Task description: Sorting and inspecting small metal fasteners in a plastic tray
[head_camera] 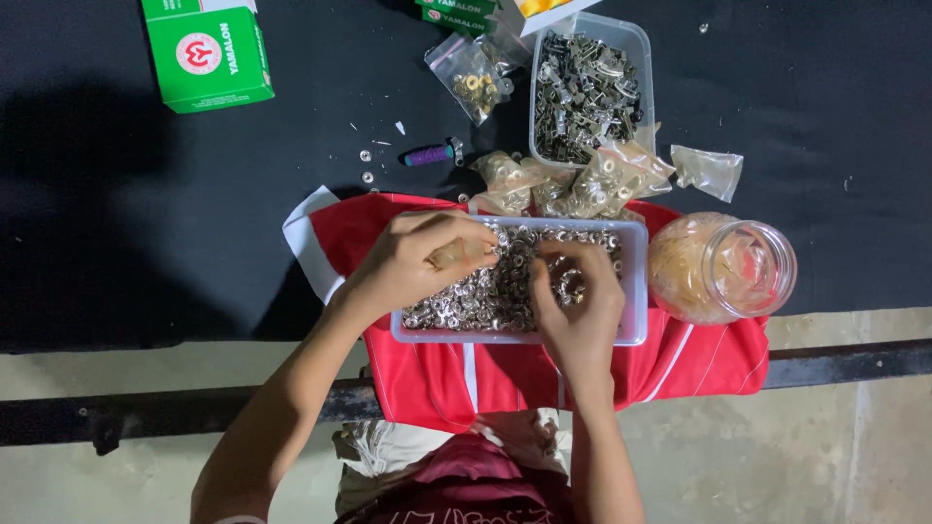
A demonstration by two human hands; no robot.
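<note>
I see my left hand (427, 257) pinching a small bag (456, 254), my right hand (573, 301) cupping eyelets (568, 284) above the tray (636, 291); tilting could spill them.

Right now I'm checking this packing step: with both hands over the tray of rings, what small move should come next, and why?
Probably tip the rings in the right hand into the small clear bag pinched by the left hand. The right hand seems to cup a few silver rings above the clear tray, the bag sits close beside it, and filled bags already lie behind the tray.
</note>
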